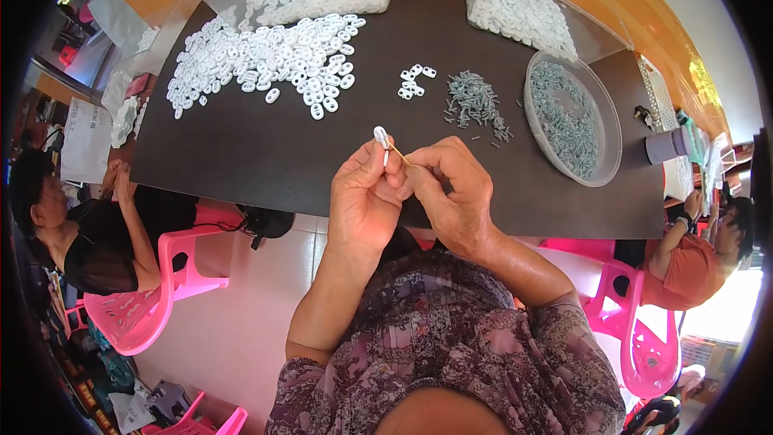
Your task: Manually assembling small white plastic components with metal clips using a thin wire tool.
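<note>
Above the table's near edge, my left hand (pixel 364 193) pinches a small white oval plastic piece (pixel 380 135) upright between thumb and fingers. A second thin white part (pixel 386 158) shows just below it, its kind too small to tell. My right hand (pixel 455 189) is closed on a thin yellowish stick (pixel 398 151), whose far end meets the white piece. The fingertips of both hands are close together. Beyond them lie a few small white pieces with two holes (pixel 414 80) and a loose pile of short grey screws (pixel 475 101).
White oval pieces (pixel 266 60) are heaped on the dark table (pixel 338 141) at the left. Clear bins of white parts (pixel 322 4) (pixel 519 16) stand behind. A round tub (pixel 608 163) holds more screws. People sit at both sides near pink chairs (pixel 165 290).
</note>
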Motion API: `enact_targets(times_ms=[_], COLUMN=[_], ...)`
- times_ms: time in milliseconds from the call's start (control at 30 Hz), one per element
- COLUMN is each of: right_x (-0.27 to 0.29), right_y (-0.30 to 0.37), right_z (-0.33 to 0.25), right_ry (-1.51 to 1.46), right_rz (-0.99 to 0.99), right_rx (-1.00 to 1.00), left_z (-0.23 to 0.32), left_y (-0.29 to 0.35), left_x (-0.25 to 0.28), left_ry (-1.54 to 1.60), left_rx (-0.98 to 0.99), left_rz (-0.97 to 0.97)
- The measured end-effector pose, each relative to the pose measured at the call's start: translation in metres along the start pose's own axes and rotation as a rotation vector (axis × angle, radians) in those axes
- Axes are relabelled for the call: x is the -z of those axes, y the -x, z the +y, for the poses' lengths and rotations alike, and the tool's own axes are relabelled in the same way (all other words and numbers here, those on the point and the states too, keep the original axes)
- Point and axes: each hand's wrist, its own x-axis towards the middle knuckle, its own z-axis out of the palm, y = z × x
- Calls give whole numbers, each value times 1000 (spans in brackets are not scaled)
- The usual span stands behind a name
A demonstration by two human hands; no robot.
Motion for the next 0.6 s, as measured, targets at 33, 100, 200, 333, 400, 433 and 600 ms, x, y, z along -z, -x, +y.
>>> enact_targets(times_ms=[33, 100, 200, 333, 400, 433, 600], right_x=[-1, -3, -7, -3, 0, 1, 4], right_y=[0, 1, 2, -2, -4, -5, -11], right_z=[0, 2, 3, 4, 1, -6, -4], right_ry=[-15, -29, -34, 62, 89, 126, 338], right_rz=[7, 14, 50, 0, -62, -57, -138], right_rx=[-12, -23, -31, 72, 118, 78, 259], left_z=[0, 0, 0, 3, 3, 2, -3], left_y=[0, 1, 1, 3, 3, 3, 2], left_x=[-1, -4, -5, -1, -1, 0, -3], left_ry=[-4, -7, -5, -41, -67, -78, -93], left_rx=[-8, -16, -32, -37, -45, -47, -90], left_rz=[14, 27, 51, 87, 92, 88, 158])
